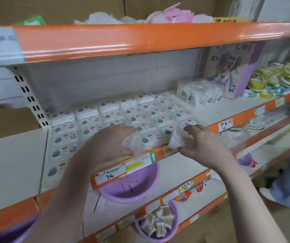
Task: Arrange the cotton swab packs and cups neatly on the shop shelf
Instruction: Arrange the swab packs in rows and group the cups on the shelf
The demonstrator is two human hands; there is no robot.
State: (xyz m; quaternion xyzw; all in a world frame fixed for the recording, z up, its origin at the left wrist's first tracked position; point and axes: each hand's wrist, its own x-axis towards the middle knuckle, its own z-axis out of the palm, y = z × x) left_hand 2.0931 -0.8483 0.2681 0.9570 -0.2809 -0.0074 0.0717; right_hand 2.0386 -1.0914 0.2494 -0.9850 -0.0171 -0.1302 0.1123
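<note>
White cotton swab packs (95, 120) lie in rows on the orange-edged shelf (158, 151); left hand (109, 142) and right hand (203, 141) each clamp fingers round a small clear pack (blurred), seemingly to extend the front row.

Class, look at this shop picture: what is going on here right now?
A person is stocking a shelf. The left hand grips one small white pack and the right hand pinches another, both at the front edge of rows of cotton swab packs. A purple basin sits on the shelf below.
</note>
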